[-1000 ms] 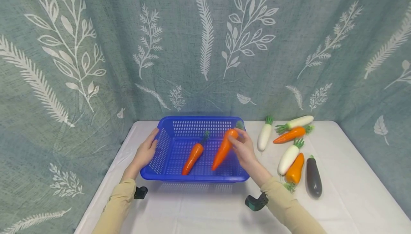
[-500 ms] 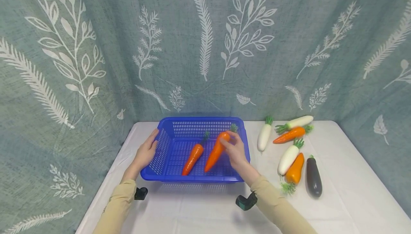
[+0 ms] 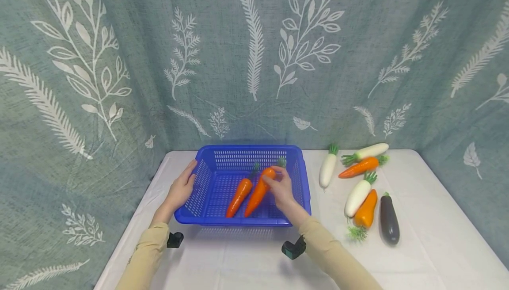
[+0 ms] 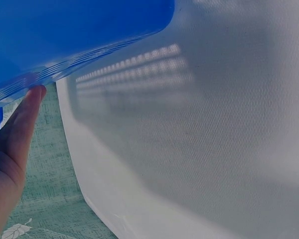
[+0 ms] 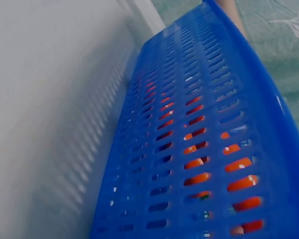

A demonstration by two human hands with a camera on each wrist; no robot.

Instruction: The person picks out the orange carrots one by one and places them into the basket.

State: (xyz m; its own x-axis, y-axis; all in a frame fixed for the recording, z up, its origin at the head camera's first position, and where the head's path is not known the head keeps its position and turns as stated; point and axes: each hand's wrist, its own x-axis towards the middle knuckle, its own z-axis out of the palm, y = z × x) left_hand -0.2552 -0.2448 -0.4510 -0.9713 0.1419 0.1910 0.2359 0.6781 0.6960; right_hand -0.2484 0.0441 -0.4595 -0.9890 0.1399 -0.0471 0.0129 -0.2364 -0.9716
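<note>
A blue plastic basket (image 3: 212, 195) with slotted walls stands on the white table. My left hand (image 3: 179, 191) holds its left rim; in the left wrist view, that hand (image 4: 12, 149) touches the rim (image 4: 70, 64) from below. Over the basket's right half, my right hand (image 3: 281, 188) pinches an orange carrot (image 3: 257, 196) near its leafy end, its tip pointing toward the front wall. A second carrot (image 3: 240, 197) lies in the basket just left of it. The right wrist view shows orange through the slotted wall (image 5: 179, 119), with the right hand largely hidden.
Right of the basket lie several vegetables: white radishes (image 3: 328, 170), another carrot (image 3: 359, 167), a short orange carrot-like vegetable (image 3: 366, 210) and a dark eggplant (image 3: 389, 220). A patterned green curtain (image 3: 238, 60) hangs behind the table (image 3: 238, 263).
My right hand has moved left and slightly down with its carrot, bringing it close beside the other carrot in the basket. My left hand stays at the basket's left rim.
</note>
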